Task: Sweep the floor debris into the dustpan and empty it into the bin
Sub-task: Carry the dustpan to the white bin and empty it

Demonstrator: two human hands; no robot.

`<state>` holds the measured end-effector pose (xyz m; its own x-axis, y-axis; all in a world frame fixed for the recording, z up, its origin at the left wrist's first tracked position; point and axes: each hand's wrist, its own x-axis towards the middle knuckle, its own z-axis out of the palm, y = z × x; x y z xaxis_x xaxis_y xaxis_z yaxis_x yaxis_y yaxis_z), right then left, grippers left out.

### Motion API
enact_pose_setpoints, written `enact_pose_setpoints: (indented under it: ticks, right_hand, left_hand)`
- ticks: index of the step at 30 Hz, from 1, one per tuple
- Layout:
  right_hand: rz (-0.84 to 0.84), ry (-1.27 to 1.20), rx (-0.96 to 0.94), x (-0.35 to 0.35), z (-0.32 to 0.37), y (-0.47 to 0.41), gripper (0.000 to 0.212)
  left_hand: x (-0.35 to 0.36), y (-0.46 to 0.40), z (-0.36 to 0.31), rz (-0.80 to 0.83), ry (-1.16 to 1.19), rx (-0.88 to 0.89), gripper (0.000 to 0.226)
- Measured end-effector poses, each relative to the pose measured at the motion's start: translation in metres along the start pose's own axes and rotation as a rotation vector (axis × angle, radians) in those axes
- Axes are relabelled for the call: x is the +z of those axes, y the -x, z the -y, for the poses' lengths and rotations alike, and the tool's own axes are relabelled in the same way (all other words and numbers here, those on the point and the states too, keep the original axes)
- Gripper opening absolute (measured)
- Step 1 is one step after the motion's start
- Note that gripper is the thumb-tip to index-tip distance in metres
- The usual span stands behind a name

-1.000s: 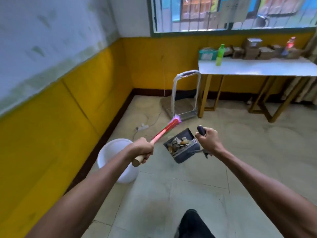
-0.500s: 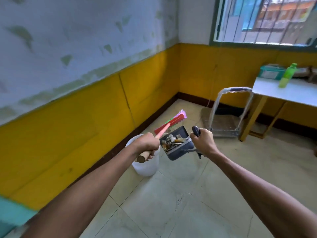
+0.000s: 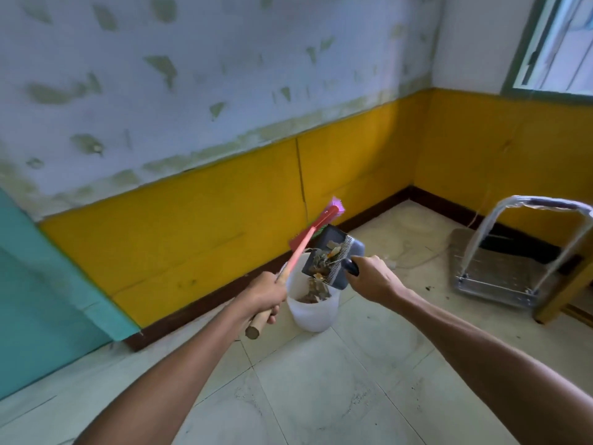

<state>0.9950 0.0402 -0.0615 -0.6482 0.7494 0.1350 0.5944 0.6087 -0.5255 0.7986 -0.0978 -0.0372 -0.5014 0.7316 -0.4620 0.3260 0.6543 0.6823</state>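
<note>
A white bin (image 3: 313,311) stands on the tiled floor near the yellow wall. Directly above it my right hand (image 3: 373,281) grips the dark handle of a grey-blue dustpan (image 3: 333,260), which is tilted down toward the bin. Debris (image 3: 322,261) lies in the pan and some is falling into the bin, where more scraps show. My left hand (image 3: 266,297) is closed on the wooden end of a red-handled broom (image 3: 301,247), whose pink and green bristles point up and away, just left of the pan.
A metal platform trolley (image 3: 500,271) with a wrapped handle stands at the right, beside a yellow table leg (image 3: 558,298). A white cable lies on the floor behind the bin. A teal panel (image 3: 38,290) is at the left along the wall.
The view swung left and I came closer to the bin. The dustpan moved over the bin and tipped, and debris now spills into it. The broom stays raised in my left hand.
</note>
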Motion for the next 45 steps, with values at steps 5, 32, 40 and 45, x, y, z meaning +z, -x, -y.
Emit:
enact_pose_setpoints:
  ticks: [5,32,40,45]
  right_hand:
    - [0.079,0.167,-0.11,0.014,-0.002,-0.015,0.024]
    - [0.558,0.968,-0.617,0.045,0.047,-0.134,0.021]
    - [0.604,1.072,-0.721,0.054,0.049,-0.148,0.016]
    - [0.62,1.069,-0.748,0.059,0.06,-0.151,0.012]
  left_hand:
    - [-0.002,-0.003,0.035,-0.021,0.085,-0.076,0.014]
    - [-0.072,-0.049,0.116,-0.048,-0.007,-0.08,0.015]
    - [-0.081,-0.047,0.101,-0.101,-0.071,-0.065,0.029]
    - [-0.083,-0.046,0.088,-0.123,-0.083,-0.047,0.032]
